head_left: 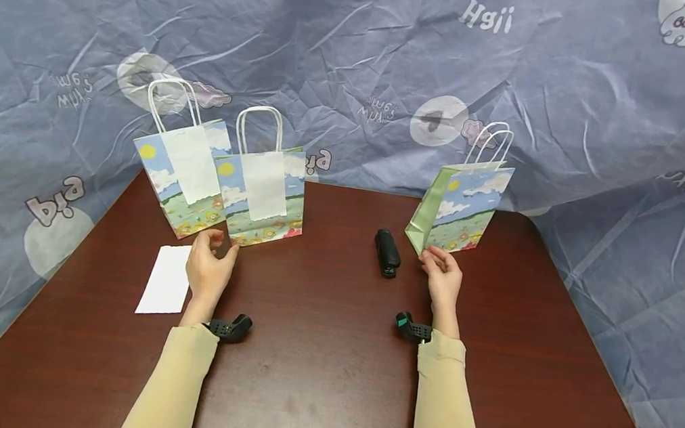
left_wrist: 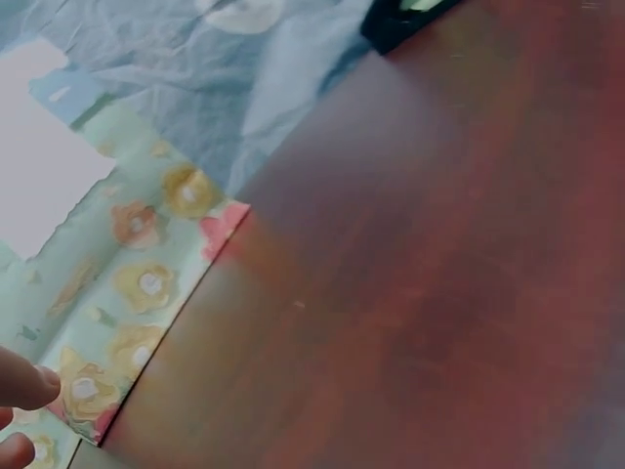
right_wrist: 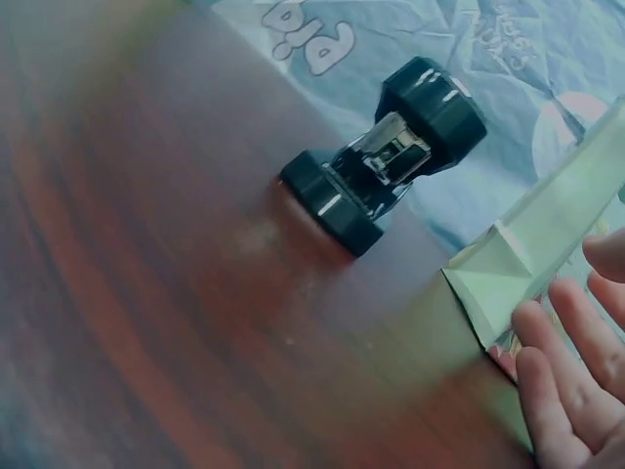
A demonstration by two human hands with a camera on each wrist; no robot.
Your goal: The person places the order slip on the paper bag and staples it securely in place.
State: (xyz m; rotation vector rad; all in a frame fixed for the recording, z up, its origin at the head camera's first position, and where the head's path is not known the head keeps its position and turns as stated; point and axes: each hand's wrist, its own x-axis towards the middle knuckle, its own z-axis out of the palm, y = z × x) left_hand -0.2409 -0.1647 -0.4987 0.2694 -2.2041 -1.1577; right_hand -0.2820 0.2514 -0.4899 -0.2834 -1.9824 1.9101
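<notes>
Two paper gift bags with a painted meadow stand at the left, a rear bag (head_left: 160, 167) and a front bag (head_left: 295, 196). Each has a white paper strip on its face. My left hand (head_left: 209, 267) is at the front bag's lower left corner, fingers loosely bent, thumb near or touching it. A third gift bag (head_left: 468, 208) stands at the right, with no paper strip visible on its face. Beside its bottom corner is my right hand (head_left: 443, 277), fingers relaxed; contact is hard to tell. A black stapler (head_left: 387, 252) lies left of this hand.
A white sheet of paper (head_left: 165, 287) lies on the brown table (head_left: 312, 347) left of my left hand. Behind the table hangs a wrinkled grey-blue printed cloth (head_left: 343, 71). Each wrist wears a black camera band.
</notes>
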